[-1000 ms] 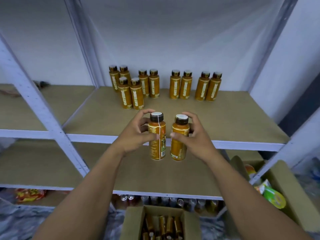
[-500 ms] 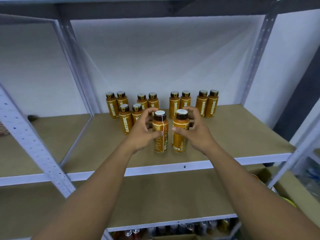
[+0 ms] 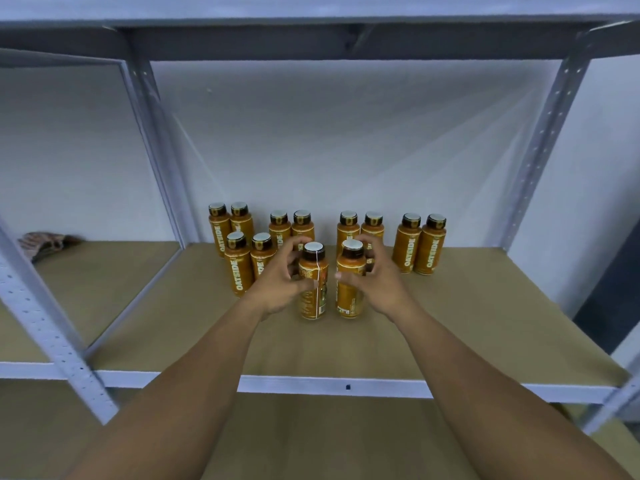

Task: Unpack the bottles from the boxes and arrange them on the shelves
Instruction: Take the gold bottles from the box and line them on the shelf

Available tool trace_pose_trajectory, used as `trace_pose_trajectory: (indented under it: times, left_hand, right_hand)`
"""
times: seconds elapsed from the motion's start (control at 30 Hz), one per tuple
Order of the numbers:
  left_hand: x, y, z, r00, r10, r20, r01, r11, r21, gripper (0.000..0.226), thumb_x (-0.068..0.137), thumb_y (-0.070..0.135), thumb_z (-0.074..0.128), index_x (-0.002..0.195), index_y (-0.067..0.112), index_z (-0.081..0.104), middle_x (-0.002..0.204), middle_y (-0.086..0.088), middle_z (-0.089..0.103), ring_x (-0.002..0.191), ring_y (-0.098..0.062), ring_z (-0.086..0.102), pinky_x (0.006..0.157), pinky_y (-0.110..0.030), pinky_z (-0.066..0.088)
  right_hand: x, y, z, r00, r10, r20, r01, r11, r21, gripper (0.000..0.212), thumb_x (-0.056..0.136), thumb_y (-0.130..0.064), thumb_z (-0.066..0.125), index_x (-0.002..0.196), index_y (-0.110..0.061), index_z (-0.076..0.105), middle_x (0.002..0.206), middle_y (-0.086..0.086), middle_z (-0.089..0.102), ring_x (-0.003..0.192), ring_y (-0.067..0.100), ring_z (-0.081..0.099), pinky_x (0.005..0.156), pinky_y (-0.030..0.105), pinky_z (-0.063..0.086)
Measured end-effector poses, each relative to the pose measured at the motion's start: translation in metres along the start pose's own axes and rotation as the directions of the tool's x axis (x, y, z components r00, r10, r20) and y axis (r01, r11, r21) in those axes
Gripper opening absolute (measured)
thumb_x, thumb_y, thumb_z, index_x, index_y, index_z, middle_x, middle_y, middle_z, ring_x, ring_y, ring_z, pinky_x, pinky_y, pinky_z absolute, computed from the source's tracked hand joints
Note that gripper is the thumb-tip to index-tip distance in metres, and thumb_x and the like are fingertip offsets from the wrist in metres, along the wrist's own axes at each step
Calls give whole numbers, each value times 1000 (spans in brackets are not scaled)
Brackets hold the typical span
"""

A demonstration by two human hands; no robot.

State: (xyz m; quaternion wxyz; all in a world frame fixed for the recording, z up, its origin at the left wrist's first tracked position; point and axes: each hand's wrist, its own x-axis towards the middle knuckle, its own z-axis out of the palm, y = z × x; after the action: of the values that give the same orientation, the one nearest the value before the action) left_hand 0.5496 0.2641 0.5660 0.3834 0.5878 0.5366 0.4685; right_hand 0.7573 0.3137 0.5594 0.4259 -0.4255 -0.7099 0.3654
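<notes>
From the head camera, looks forward and down at a brown shelf (image 3: pixel 485 323) inside a grey metal rack. Reaches with both bare forearms over the pale front rail (image 3: pixel 346 386) to the middle of the board. Grips with the left hand (image 3: pixel 277 289) the first bottle (image 3: pixel 316 301), orange with a dark cap, with the fingers (image 3: pixel 294 244) curled round its neck and the thumb pressed on the side of the label. Grips with the right hand (image 3: pixel 379 289) the second bottle (image 3: pixel 349 301) of the same kind, with fingers bent round behind the cap and the thumb laid on the front of the body. Holds both upright and side by side, near each other, with a narrow gap between. Cannot tell whether the two bases touch the board or hang just above it. Shows behind the hands ten standing bottles (image 3: pixel 419 249), all upright: eight in four pairs near the white wall (image 3: pixel 329 140), and two more in front of the leftmost pair, just beside the left hand. Reads "OATSIDE" on several labels. Shows at the right a perforated post (image 3: pixel 543 150), below the rail a lower shelf (image 3: pixel 311 441), and far to the left, on the neighbouring shelf (image 3: pixel 104 289), a blurred dark bundle (image 3: pixel 48 242).
</notes>
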Motion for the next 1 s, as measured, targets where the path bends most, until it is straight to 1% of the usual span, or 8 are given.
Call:
trace_pose_trajectory:
  times: [0.13, 0.27, 0.37, 0.5, 0.6, 0.73, 0.87, 1.0]
  left_hand:
    - [12, -6, 2, 1000, -29, -11, 29, 1000, 5, 82, 83, -8, 76, 141, 37, 41, 130, 16, 60, 120, -5, 61, 109, -43, 48]
    - [22, -10, 1, 999, -46, -7, 46, 999, 3, 82, 84, -10, 74, 142, 36, 39, 127, 16, 62, 119, -4, 62, 107, -40, 49]
    - [29, -15, 0, 999, -48, 1, 48, 999, -4, 82, 84, -9, 74, 142, 37, 39, 135, 13, 60, 126, -9, 59, 109, -44, 48]
    - [38, -21, -2, 999, -39, 14, 39, 999, -5, 80, 85, -8, 74, 140, 39, 40, 142, 6, 58, 131, -14, 56, 111, -47, 46]
    - [42, -23, -3, 999, -31, 30, 31, 1000, 6, 80, 86, -8, 73, 140, 39, 39, 139, 6, 61, 130, -13, 57, 110, -42, 47]
    - [44, -25, -6, 999, -34, 40, 33, 999, 15, 81, 87, -8, 72, 144, 38, 35, 141, 2, 59, 131, -14, 56, 107, -38, 48]
    - [44, -24, -6, 998, -17, 56, 14, 998, 57, 81, 87, -7, 72, 142, 39, 34, 146, -1, 54, 132, -17, 55, 110, -43, 48]
    - [45, -15, -13, 995, 2, 96, -16, 989, 148, 74, 91, 11, 75, 146, 39, 33, 155, -1, 44, 142, -20, 44, 114, -41, 42]
  right_hand:
    - [14, 12, 1, 1000, -2, -13, 2, 1000, -7, 76, 76, -26, 89, 136, -36, 42, 108, -29, 51, 99, -7, 52, 76, 10, 40]
    - [23, 22, 4, 999, -27, -37, 25, 998, -55, 75, 75, -29, 89, 133, -35, 42, 115, -19, 53, 107, 1, 49, 75, 7, 35]
    - [29, 25, 8, 998, -25, -55, 20, 997, -73, 74, 74, -31, 90, 127, -39, 40, 116, -17, 53, 102, -3, 49, 75, 8, 36]
    - [37, 32, 16, 992, -52, -114, 40, 993, -112, 77, 69, -36, 92, 125, -42, 40, 121, -11, 59, 111, 10, 56, 85, 26, 51]
    - [41, 35, 21, 989, -53, -137, 30, 987, -159, 81, 67, -44, 92, 128, -42, 38, 127, -7, 58, 114, 13, 57, 89, 39, 55]
    - [42, 37, 21, 988, -54, -144, 28, 983, -182, 84, 67, -48, 90, 131, -42, 36, 130, -7, 58, 117, 14, 57, 90, 41, 56]
    - [40, 38, 23, 988, -69, -137, 39, 978, -205, 86, 66, -50, 90, 132, -41, 36, 130, -8, 58, 117, 14, 57, 90, 42, 56]
    - [39, 36, 22, 993, -62, -98, 42, 979, -199, 88, 67, -50, 90, 135, -38, 36, 135, -8, 56, 120, 11, 55, 94, 38, 54]
